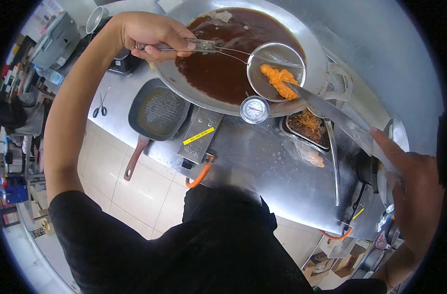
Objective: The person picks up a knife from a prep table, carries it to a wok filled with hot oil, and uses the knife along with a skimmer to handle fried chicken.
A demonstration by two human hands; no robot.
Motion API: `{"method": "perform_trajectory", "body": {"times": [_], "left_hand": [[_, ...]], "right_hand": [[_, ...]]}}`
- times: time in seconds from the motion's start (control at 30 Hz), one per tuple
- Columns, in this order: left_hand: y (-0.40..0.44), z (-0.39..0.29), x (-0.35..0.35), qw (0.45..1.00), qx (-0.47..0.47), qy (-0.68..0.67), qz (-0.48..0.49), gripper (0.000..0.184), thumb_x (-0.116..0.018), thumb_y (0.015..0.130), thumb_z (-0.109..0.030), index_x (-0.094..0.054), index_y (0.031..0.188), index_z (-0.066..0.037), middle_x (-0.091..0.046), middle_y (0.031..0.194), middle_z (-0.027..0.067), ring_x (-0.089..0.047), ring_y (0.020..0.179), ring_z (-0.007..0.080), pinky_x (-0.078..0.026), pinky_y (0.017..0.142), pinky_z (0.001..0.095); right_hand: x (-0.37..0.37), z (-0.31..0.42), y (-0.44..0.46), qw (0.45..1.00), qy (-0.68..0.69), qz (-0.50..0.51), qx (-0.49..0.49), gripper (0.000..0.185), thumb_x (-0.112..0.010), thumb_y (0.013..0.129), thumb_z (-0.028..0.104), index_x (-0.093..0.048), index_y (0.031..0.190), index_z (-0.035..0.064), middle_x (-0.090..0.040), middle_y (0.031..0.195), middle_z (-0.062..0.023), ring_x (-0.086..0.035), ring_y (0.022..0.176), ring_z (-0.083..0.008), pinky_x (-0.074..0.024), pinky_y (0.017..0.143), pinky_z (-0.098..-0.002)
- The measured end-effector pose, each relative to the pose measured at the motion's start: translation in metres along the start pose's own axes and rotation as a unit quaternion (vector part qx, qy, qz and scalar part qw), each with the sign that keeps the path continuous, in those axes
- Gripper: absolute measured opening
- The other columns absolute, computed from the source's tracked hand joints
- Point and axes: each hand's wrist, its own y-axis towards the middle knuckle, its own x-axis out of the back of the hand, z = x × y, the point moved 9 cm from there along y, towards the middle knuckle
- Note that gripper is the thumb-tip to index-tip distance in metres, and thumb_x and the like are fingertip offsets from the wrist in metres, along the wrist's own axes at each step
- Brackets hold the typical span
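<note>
My left hand [157,36] is wrapped round the handle of a round wire strainer [265,90], held over a large metal wok [184,93] of dark brown oil [213,68]. An orange fried piece [280,81] lies in the strainer. At the right, my right hand [404,166] grips long metal tongs [338,117], whose tip touches the fried piece. A dial thermometer [254,110] sits at the wok's near rim.
A square grill pan [160,111] stands left of a portable burner [200,137] on the steel counter [243,157]. Scissors [101,106] lie further left. A tray with fried crumbs [309,128] and a plastic bag [306,153] are right of centre.
</note>
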Motion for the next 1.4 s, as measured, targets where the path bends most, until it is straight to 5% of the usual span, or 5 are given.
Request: {"method": "perform_trajectory", "body": {"times": [0.23,1.07,1.17,1.33,1.4], "left_hand": [[0.001,-0.001,-0.002,1.0,0.016,0.001,0.01,0.027,-0.046,0.098,-0.025,-0.047,0.078,-0.007,-0.034,0.042,-0.0042,-0.026,0.028,0.0021,-0.021,0.023,0.0185],[0.012,0.012,-0.007,0.998,0.032,0.027,0.044,0.028,-0.044,0.098,-0.025,-0.05,0.08,-0.004,-0.037,0.043,-0.0022,-0.029,0.027,0.004,-0.022,0.024,0.0175],[0.007,0.009,-0.014,0.992,0.035,0.014,0.123,0.024,-0.042,0.098,-0.024,-0.046,0.079,-0.009,-0.035,0.047,-0.006,-0.031,0.034,0.0062,-0.024,0.029,0.0227],[0.019,0.018,-0.021,0.994,0.018,0.04,0.098,0.028,-0.044,0.098,-0.026,-0.05,0.082,-0.004,-0.036,0.044,-0.002,-0.028,0.028,0.0039,-0.023,0.025,0.0172],[0.019,0.018,-0.02,0.994,0.02,0.042,0.095,0.028,-0.044,0.098,-0.027,-0.05,0.082,-0.004,-0.036,0.044,-0.002,-0.028,0.028,0.0038,-0.023,0.025,0.0171]], "right_hand": [[0.009,0.029,0.005,0.994,-0.093,-0.042,0.036,0.056,-0.06,0.075,-0.01,-0.06,0.123,0.0187,-0.057,0.084,-0.0096,-0.058,0.086,-0.0227,-0.0485,0.08,-0.0343],[0.049,0.042,0.117,0.972,-0.047,-0.054,0.224,0.036,-0.068,0.069,-0.01,-0.066,0.102,0.0045,-0.058,0.093,-0.0118,-0.057,0.09,-0.0235,-0.0467,0.086,-0.0338],[0.052,0.043,0.117,0.958,-0.025,-0.065,0.279,0.034,-0.067,0.072,-0.009,-0.066,0.104,0.0047,-0.06,0.096,-0.0123,-0.06,0.082,-0.023,-0.0504,0.08,-0.0338],[0.059,0.074,0.117,0.987,-0.08,0.136,-0.004,0.039,-0.066,0.074,-0.009,-0.066,0.11,0.0051,-0.066,0.097,-0.0146,-0.065,0.061,-0.0211,-0.0535,0.055,-0.0333],[0.052,0.07,0.128,0.979,-0.106,0.162,0.066,0.04,-0.064,0.076,-0.009,-0.066,0.113,0.0056,-0.068,0.094,-0.0158,-0.065,0.057,-0.0207,-0.0525,0.049,-0.0335]]}}
